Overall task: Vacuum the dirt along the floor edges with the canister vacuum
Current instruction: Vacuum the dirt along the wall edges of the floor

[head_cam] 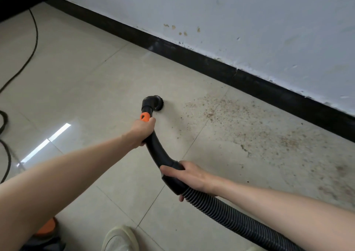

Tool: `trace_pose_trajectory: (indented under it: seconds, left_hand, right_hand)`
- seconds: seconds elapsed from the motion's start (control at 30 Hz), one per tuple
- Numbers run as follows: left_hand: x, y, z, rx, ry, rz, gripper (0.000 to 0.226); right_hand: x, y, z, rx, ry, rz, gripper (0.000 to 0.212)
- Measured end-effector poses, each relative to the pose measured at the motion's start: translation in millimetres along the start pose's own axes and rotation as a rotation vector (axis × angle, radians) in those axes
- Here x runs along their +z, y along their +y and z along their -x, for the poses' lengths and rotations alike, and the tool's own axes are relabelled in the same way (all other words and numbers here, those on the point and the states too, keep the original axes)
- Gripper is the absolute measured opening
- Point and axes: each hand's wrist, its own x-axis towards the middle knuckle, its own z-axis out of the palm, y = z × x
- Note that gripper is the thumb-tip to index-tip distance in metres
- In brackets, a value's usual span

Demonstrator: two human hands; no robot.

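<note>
So far I read this as early-to-middle in the job. My left hand [143, 130] is wrapped around the curved black wand [153, 143] just below its orange collar [145, 117], and my right hand [189, 175] grips the cuff where the wand meets the ribbed hose [230, 214], fingers curled under it. The round brush nozzle [158, 102] sits down on the floor [86, 81], near the left edge of the dirt patch [240, 120] and apart from the black skirting [192, 56].

The tiles to the left of the nozzle look clean and glossy, up to the skirting, so I judge that stretch either done or never soiled; I cannot tell which. What is left is plain: brown specks and smears spread from just right of the nozzle along the base of the skirting toward the right edge of view, thickest lower right. None of that band looks lifted yet.

A power cable [34, 31] trails across the floor at left. An orange-and-black object [47, 226] by my shoe [120, 238], partly hidden, is probably the canister.
</note>
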Motion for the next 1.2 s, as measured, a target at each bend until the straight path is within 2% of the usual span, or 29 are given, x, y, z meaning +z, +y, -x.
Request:
trace_pose_trajectory:
  seconds: [0.1,0.3,0.57,0.77,0.97,1.1,1.2]
  left_hand:
    - [12,7,4,0.02,-0.023,-0.015,0.028]
    - [35,12,8,0.056,-0.081,0.029,0.029]
    - [33,7,5,0.061,-0.109,0.126,0.044]
    - [10,-11,-4,-0.005,0.029,0.324,0.052]
    - [-19,-56,-10,-0.104,0.245,0.484,0.066]
    - [-20,-68,-4,-0.117,0.249,0.542,0.055]
    - [-11,-68,3,-0.114,0.186,0.579,0.045]
  right_hand:
    - [-7,5,2,-0.001,0.054,-0.024,0.052]
    - [-10,8,-7,-0.057,0.181,0.087,0.039]
    - [-4,4,-19,-0.057,0.318,0.319,0.048]
    - [13,-19,-32,-0.108,0.267,0.361,0.045]
    - [31,-40,-49,-0.088,0.088,0.515,0.053]
    - [39,-35,-45,-0.047,0.048,0.532,0.054]
    - [41,-26,-32,-0.02,0.102,0.538,0.054]
